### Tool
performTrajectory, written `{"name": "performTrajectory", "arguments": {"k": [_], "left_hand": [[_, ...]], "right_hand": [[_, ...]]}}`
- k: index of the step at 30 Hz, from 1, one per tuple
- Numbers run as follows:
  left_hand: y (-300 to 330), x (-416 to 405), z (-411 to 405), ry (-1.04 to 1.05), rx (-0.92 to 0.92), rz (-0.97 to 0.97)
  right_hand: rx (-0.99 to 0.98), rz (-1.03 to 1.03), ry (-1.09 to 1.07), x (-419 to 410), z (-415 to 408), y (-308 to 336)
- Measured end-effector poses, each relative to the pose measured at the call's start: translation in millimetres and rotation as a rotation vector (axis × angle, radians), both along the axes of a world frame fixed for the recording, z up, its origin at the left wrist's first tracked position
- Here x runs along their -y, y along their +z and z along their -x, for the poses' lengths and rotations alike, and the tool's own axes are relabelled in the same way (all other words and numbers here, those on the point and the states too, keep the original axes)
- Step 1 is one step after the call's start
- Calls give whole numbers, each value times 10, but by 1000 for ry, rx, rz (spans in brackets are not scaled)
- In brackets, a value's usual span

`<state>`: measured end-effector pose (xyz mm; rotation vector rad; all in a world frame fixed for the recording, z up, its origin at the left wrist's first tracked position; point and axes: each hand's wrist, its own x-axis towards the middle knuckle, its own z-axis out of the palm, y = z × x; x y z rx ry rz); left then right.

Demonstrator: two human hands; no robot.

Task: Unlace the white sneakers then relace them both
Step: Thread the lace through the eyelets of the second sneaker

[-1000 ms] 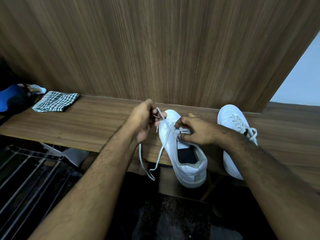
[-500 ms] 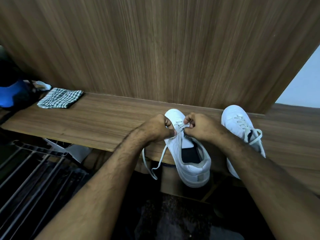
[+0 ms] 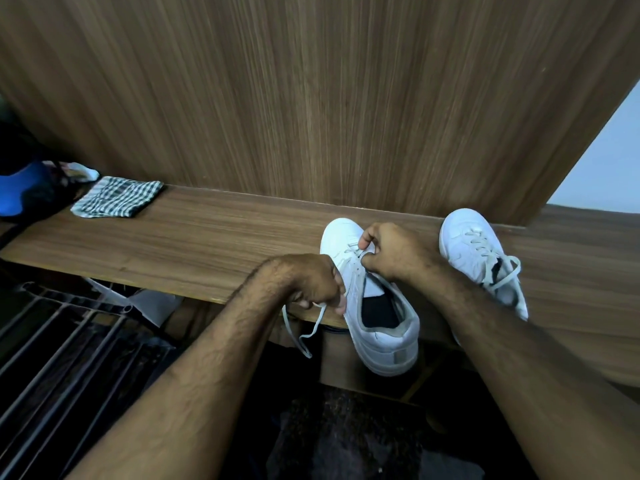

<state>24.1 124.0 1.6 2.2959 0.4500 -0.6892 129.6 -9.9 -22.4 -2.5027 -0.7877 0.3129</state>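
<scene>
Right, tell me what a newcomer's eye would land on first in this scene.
The two hands at the near white sneaker, whose heel overhangs the front edge of the wooden shelf: the left hand grips the loose lace that dangles below, and the right hand pinches at the eyelets. Next, the second white sneaker to the right, laced, and the checked cloth far left on the shelf.

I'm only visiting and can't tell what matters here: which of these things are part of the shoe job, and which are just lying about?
Part of the job:
- near sneaker, half off the shelf
- its lace, pulled by the left hand
- right hand, at the eyelets
- second sneaker, laced

Just lying about:
- checked cloth
- blue thing
- metal rack
</scene>
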Motion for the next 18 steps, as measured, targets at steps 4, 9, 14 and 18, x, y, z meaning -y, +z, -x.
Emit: {"name": "performTrajectory", "arguments": {"k": [4, 9, 14, 18], "left_hand": [[-61, -33, 4, -20, 1, 28], [-84, -96, -61, 295, 188, 71], [-166, -42, -111, 157, 216, -69], [-233, -26, -197, 239, 269, -78]], "right_hand": [[41, 4, 49, 30, 3, 25], [73, 37, 84, 78, 28, 74], [91, 35, 117, 103, 73, 124], [81, 25, 128, 125, 88, 147]]}}
